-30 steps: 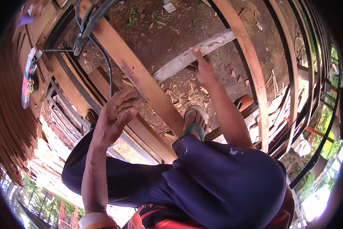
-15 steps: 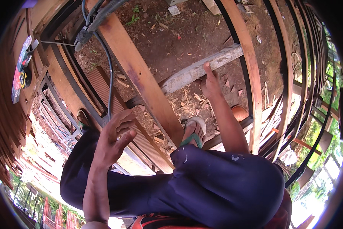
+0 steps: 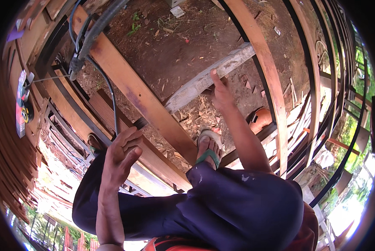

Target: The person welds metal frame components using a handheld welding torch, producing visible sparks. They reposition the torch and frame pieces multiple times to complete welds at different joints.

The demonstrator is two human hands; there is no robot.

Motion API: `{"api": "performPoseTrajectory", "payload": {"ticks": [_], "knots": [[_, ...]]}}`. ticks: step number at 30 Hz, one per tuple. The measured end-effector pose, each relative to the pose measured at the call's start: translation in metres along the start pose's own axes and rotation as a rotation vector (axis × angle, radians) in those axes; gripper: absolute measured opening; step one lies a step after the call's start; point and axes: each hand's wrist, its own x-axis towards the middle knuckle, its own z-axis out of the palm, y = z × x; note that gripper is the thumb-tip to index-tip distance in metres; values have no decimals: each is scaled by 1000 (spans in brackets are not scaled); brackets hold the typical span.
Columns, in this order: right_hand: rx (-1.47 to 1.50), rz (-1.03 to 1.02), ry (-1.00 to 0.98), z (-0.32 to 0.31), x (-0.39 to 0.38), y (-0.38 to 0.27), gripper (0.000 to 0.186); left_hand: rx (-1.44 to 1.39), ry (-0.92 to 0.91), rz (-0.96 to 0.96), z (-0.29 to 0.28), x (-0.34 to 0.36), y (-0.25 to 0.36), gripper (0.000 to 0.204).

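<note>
My left hand is raised over my bent leg, palm inward, with fingers loosely bent, apart from the thumb and empty. It is nearest to a brown grooved board and a dark cable. My right hand is held out in the air in front of a grey concrete beam, thumb or finger stretched out, nothing seen in it. Whether it touches the beam I cannot tell, but it looks apart. A wide wooden plank runs diagonally between my hands, a dark hole in its face.
More wooden joists on dark metal bars run along the right. My sandalled foot rests by the plank's near end. Below lies soil with wood chips and a round terracotta-coloured object. At far left are a box and a tape measure.
The view has shifted, so the planks and beam sit a little further left in it. Both hands keep nearly the same pose, still empty.
</note>
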Motion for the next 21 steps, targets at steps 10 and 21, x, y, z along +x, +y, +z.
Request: {"api": "performPoseTrajectory", "payload": {"ticks": [10, 21], "knots": [[21, -48, 2, 10, -3, -6, 65, 86, -73, 35, 8, 7, -1, 92], [11, -18, 24, 8, -2, -5, 68, 97, -65, 76, 15, 13, 5, 75]]}}
